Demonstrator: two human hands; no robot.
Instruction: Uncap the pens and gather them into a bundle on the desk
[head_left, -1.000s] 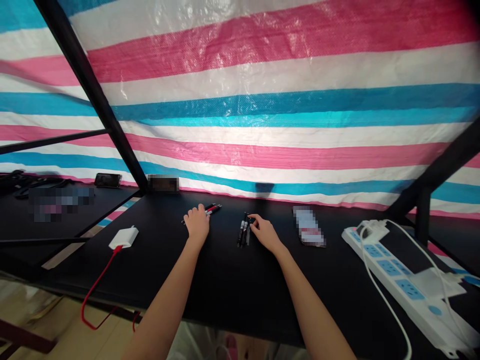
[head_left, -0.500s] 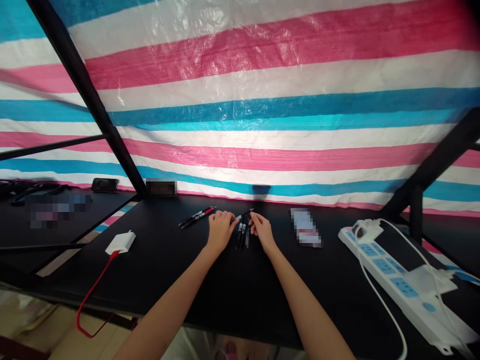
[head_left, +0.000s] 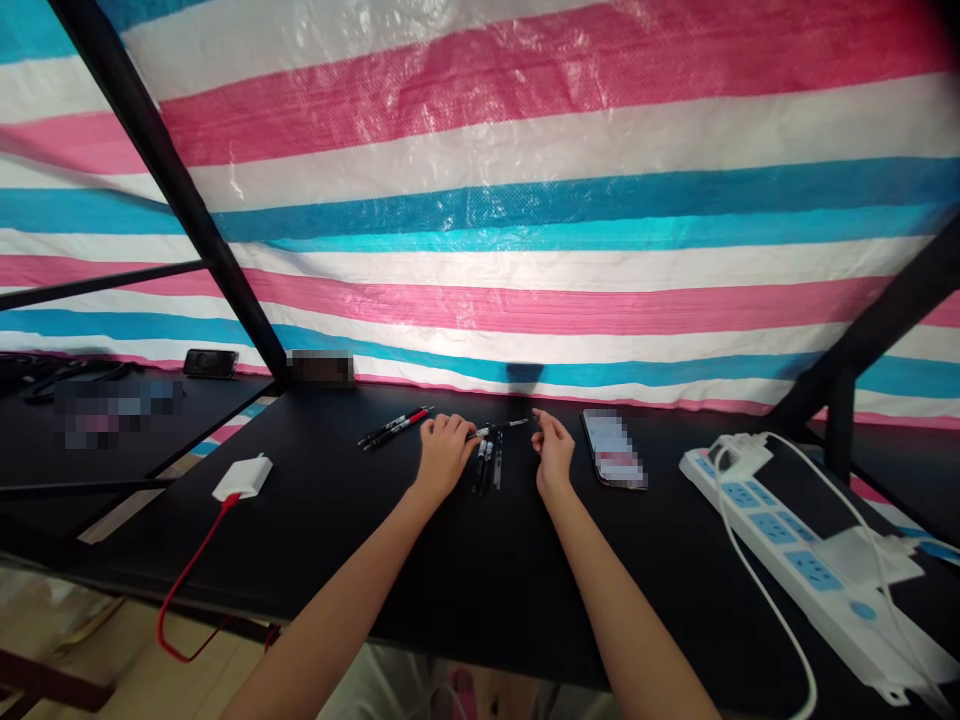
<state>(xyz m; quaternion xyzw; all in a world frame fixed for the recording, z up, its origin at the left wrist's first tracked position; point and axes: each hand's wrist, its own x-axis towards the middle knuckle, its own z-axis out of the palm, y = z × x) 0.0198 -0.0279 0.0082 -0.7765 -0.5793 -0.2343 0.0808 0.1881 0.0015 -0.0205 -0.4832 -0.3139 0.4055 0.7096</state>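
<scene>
My left hand point(head_left: 442, 452) is closed on a black pen point(head_left: 501, 429), held level just above the black table point(head_left: 465, 590) with its tip pointing right. My right hand point(head_left: 553, 450) hovers a little right of that tip, fingers curled in a pinch; what they hold, if anything, is too small to name. Under and between the hands lie a few black pens point(head_left: 487, 466) side by side. Red and black pens point(head_left: 394, 427) lie to the left of my left hand.
A phone point(head_left: 613, 450) lies right of my right hand. A white power strip point(head_left: 787, 540) with cables runs along the right side. A white charger point(head_left: 241, 477) with a red cable sits left. Black frame bars and a striped tarp point(head_left: 525, 200) stand behind the table.
My left hand moved right from the red and black pens to the black ones and lifted one. My right hand then drew away to the right of the pen's tip.
</scene>
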